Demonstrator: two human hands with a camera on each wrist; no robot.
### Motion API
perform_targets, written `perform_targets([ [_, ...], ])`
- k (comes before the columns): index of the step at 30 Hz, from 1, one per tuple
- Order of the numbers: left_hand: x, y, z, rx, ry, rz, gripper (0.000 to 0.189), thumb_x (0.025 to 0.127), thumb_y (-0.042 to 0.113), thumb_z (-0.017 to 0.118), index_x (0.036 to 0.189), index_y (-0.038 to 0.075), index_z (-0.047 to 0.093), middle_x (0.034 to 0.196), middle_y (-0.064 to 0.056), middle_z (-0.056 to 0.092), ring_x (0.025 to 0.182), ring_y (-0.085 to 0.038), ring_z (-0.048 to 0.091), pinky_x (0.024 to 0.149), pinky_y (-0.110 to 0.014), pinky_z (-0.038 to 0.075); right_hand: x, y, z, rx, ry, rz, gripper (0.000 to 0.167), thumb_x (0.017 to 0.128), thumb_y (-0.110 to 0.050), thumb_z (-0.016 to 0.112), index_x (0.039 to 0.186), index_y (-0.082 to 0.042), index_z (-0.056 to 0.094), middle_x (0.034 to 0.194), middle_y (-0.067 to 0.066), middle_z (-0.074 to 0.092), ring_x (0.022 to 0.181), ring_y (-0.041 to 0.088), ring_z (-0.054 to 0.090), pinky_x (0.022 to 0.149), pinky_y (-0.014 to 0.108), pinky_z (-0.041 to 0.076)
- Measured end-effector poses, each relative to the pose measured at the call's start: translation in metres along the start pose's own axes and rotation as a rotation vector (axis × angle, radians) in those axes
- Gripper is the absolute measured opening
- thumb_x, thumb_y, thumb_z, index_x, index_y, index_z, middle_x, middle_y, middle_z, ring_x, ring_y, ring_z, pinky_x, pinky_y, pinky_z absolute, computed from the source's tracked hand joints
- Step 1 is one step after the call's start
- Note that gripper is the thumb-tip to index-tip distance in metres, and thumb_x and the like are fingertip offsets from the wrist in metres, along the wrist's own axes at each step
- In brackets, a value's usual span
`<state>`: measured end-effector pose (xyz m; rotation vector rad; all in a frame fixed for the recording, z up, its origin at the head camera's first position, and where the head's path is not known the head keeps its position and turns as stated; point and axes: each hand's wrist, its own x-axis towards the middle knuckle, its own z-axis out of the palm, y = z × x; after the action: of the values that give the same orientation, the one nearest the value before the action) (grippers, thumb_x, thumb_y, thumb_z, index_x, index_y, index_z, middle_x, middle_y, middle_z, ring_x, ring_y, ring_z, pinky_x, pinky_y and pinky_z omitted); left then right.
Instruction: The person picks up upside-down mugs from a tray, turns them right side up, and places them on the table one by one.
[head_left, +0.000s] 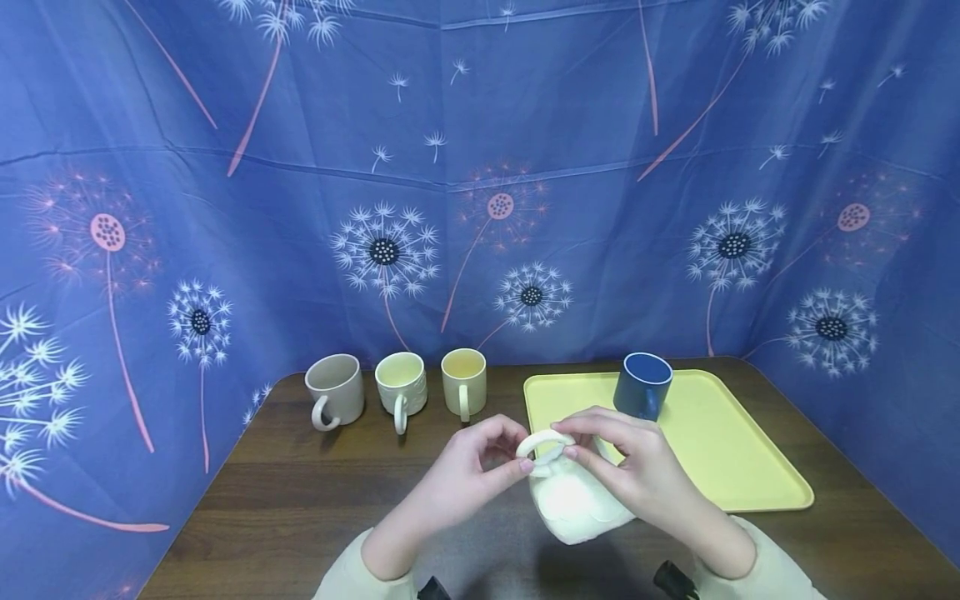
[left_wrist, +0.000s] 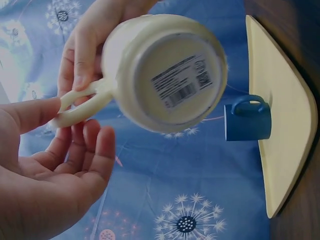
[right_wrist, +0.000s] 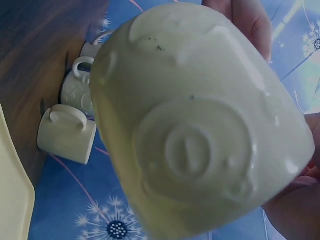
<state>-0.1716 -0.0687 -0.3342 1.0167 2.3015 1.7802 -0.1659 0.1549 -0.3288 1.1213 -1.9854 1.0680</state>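
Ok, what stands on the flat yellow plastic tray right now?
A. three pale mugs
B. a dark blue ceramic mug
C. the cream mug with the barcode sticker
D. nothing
B: only the dark blue ceramic mug stands on the yellow plastic tray; the cream mug is held in both hands above the table.

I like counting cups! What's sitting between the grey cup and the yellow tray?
In the head view, two cream mugs stand in a row between the grey cup and the yellow tray.
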Motion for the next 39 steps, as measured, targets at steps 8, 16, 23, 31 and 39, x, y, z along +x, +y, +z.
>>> perform_targets([
  [8, 0.001, 0.000, -0.003, -0.093, -0.093, -0.050, 0.022, 0.088, 0.010, 0.064, 0.105, -0.003, 0.059, 0.100, -0.021, 0.062, 0.086, -0.009, 0.060, 0.078, -0.022, 0.050, 0.005, 0.001, -0.002, 0.018, -0.058, -0.105, 0.039, 0.070, 0.010, 0.073, 0.105, -0.007, 0.068, 0.095, 0.004, 0.070, 0.088, 0.012, 0.064, 0.079, 0.015, 0.048],
  [16, 0.002, 0.000, 0.000, -0.166, -0.151, -0.081, 0.021, 0.088, 0.008, 0.062, 0.104, -0.006, 0.058, 0.093, -0.012, 0.062, 0.082, -0.006, 0.058, 0.075, -0.020, 0.050, 0.008, 0.004, 0.000, 0.010, -0.084, -0.248, 0.018, 0.094, -0.014, 0.057, 0.101, -0.002, 0.069, 0.092, 0.006, 0.068, 0.083, 0.015, 0.063, 0.076, 0.017, 0.049],
  [23, 0.003, 0.000, 0.002, -0.194, -0.223, -0.119, 0.022, 0.090, 0.009, 0.061, 0.103, -0.008, 0.059, 0.088, -0.006, 0.062, 0.080, -0.004, 0.057, 0.073, -0.020, 0.049, 0.010, 0.002, 0.000, -0.003, -0.149, -0.315, 0.018, 0.095, -0.013, 0.054, 0.100, -0.003, 0.068, 0.092, 0.005, 0.067, 0.082, 0.014, 0.063, 0.074, 0.017, 0.049],
  [31, 0.002, -0.002, 0.001, -0.278, -0.314, -0.077, 0.022, 0.092, 0.009, 0.057, 0.096, -0.013, 0.057, 0.082, -0.004, 0.059, 0.077, -0.004, 0.054, 0.070, -0.017, 0.046, 0.012, 0.000, 0.003, 0.026, -0.188, -0.358, 0.017, 0.095, -0.012, 0.054, 0.099, -0.002, 0.067, 0.092, 0.005, 0.067, 0.081, 0.014, 0.062, 0.074, 0.017, 0.048],
  [39, 0.001, -0.005, -0.001, -0.322, -0.350, -0.044, 0.024, 0.092, 0.006, 0.057, 0.098, -0.018, 0.056, 0.085, -0.030, 0.057, 0.078, -0.003, 0.056, 0.074, -0.019, 0.048, 0.010, 0.000, 0.001, 0.039, -0.228, -0.340, 0.015, 0.093, -0.009, 0.057, 0.103, -0.003, 0.067, 0.093, 0.004, 0.067, 0.083, 0.013, 0.062, 0.075, 0.016, 0.048],
])
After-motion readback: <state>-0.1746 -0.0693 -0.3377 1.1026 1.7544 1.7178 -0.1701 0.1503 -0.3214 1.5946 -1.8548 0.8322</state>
